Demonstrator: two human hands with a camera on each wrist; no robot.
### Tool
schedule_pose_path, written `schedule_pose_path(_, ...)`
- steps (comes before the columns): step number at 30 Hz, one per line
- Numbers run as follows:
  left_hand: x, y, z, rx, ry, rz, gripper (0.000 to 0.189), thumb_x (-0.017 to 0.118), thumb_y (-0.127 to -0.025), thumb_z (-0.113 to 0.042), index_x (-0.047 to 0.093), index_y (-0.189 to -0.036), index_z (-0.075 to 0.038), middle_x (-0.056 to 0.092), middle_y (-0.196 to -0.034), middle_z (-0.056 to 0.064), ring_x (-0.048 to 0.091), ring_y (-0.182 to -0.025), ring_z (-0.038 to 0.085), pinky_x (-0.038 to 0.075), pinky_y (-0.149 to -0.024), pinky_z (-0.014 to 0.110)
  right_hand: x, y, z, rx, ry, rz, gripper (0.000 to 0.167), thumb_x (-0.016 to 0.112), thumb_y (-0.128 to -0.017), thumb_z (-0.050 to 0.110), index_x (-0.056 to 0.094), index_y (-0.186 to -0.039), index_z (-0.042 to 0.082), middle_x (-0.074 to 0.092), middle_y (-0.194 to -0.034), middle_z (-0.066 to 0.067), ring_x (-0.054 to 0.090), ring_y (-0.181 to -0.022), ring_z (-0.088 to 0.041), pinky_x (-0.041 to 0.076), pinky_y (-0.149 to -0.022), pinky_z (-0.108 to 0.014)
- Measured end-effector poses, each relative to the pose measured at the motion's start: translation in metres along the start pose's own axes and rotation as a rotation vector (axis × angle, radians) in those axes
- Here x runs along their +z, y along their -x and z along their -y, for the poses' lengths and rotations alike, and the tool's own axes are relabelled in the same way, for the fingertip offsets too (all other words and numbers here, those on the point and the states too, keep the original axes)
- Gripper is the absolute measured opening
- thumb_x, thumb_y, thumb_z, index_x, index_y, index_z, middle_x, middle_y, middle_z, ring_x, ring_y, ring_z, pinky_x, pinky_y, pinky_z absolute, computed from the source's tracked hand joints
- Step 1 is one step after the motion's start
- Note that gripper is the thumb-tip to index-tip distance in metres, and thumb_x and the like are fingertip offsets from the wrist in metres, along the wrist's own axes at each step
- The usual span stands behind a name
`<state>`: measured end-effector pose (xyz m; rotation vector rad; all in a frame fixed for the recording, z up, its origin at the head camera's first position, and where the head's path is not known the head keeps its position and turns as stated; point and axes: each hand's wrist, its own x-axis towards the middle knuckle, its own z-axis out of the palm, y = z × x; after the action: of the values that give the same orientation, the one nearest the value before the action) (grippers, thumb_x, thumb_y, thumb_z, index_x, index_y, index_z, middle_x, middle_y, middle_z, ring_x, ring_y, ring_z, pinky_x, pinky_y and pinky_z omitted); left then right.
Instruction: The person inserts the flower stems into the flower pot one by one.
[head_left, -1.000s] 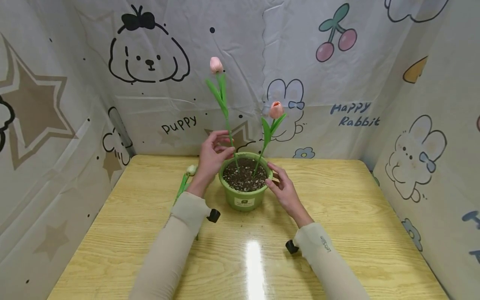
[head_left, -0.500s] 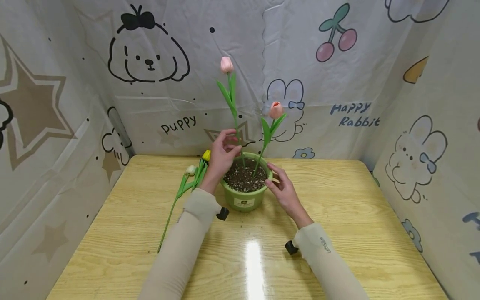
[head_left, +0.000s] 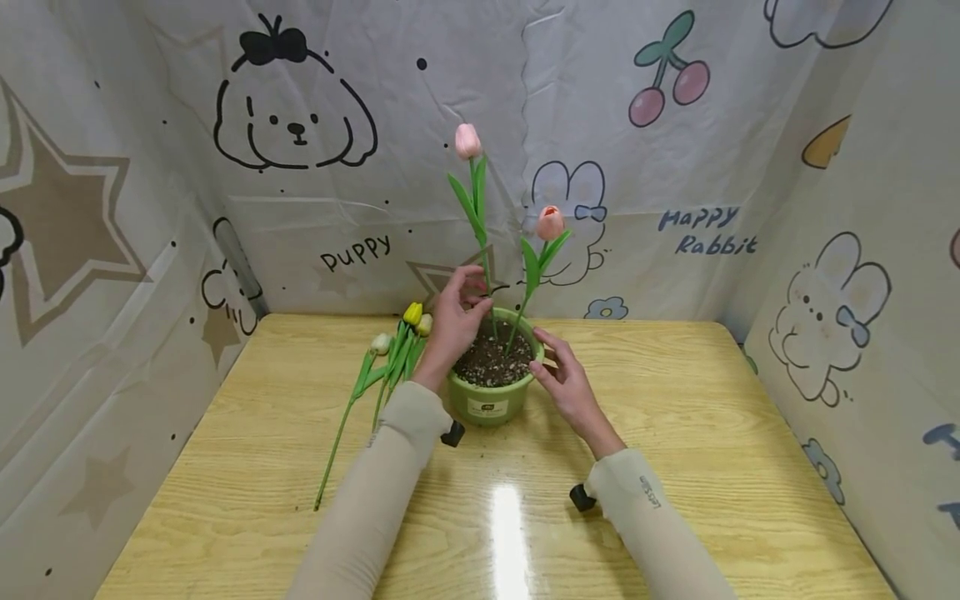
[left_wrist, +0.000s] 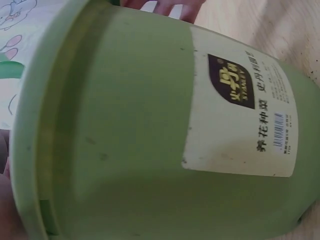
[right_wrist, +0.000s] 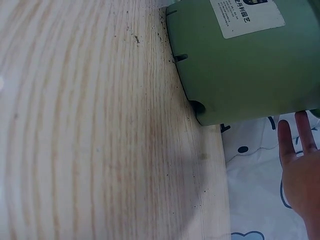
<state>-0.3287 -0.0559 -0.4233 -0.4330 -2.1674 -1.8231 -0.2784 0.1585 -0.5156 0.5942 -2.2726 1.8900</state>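
Observation:
My left hand (head_left: 453, 329) pinches the stem of a tall pale pink tulip (head_left: 467, 142) over the green flowerpot (head_left: 517, 402). The stem's lower end stands at the dark soil (head_left: 487, 367), left of a shorter pink tulip (head_left: 551, 223) rooted in the same pot. At the pot's right side, my right hand (head_left: 566, 379) rests with thumb and fingers spread against the rim. The right wrist view shows extended fingers of the right hand (right_wrist: 300, 175) along the pot wall (right_wrist: 250, 75). Filling the left wrist view is the pot's labelled side (left_wrist: 125, 125); the left fingertips are mostly hidden there.
Left of the pot lie several loose tulips on the wooden table (head_left: 247, 467): a white tulip (head_left: 381, 343), a yellow tulip (head_left: 412, 314) and a pale yellowish tulip (head_left: 425, 325). My left forearm partly covers their stems. A printed cloth (head_left: 337, 200) hangs behind the table.
My left hand has carried the tall tulip rightward across the pot and slightly lower, nearer the shorter one. The yellow tulips have come into sight behind that arm. My right hand stays at the rim.

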Motion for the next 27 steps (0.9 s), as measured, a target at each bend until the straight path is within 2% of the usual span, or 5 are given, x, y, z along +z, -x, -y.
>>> schedule_pose_path(6,0.0023,0.0014,0.0034,0.011,-0.037,-0.025,0.042,0.065,-0.098,0.005,0.057,-0.136,-0.01,0.064,-0.117,0.016,0.068,-0.101,0.034,0.061,-0.083,0.039,0.0015,-0.0001,0.0014,0.005,-0.012,0.005,0.056,0.057,-0.106,0.005,0.039,-0.159,0.01,0.036,-0.164,-0.014,0.045,-0.142,-0.041,0.048,-0.112,-0.04)
schedule_pose_path(10,0.0041,0.0013,0.0055,0.023,-0.051,-0.021,0.041,0.065,-0.099,0.004,0.057,-0.136,-0.011,0.065,-0.118,0.018,0.068,-0.103,0.034,0.062,-0.087,0.041,0.0021,0.0003,0.0026,0.007,-0.02,0.005,0.057,0.056,-0.106,0.004,0.037,-0.16,0.008,0.034,-0.164,-0.015,0.044,-0.142,-0.044,0.048,-0.11,-0.034)
schedule_pose_path(17,0.0074,0.0011,0.0084,0.043,-0.1,-0.001,0.04,0.064,-0.1,0.002,0.057,-0.138,-0.007,0.066,-0.117,0.016,0.068,-0.106,0.035,0.06,-0.092,0.043,0.0003,-0.0006,0.0028,0.01,-0.029,0.01,0.055,0.056,-0.106,0.007,0.04,-0.159,0.014,0.036,-0.164,-0.008,0.043,-0.143,-0.043,0.047,-0.107,-0.02)
schedule_pose_path(27,0.0087,0.0023,0.0072,0.022,-0.153,0.028,0.041,0.065,-0.1,0.002,0.058,-0.138,-0.009,0.067,-0.118,0.015,0.07,-0.106,0.033,0.061,-0.091,0.045,-0.0002,-0.001,0.0015,0.009,-0.028,0.008,0.055,0.057,-0.107,0.009,0.041,-0.159,0.015,0.037,-0.164,-0.009,0.043,-0.142,-0.043,0.047,-0.107,-0.021)
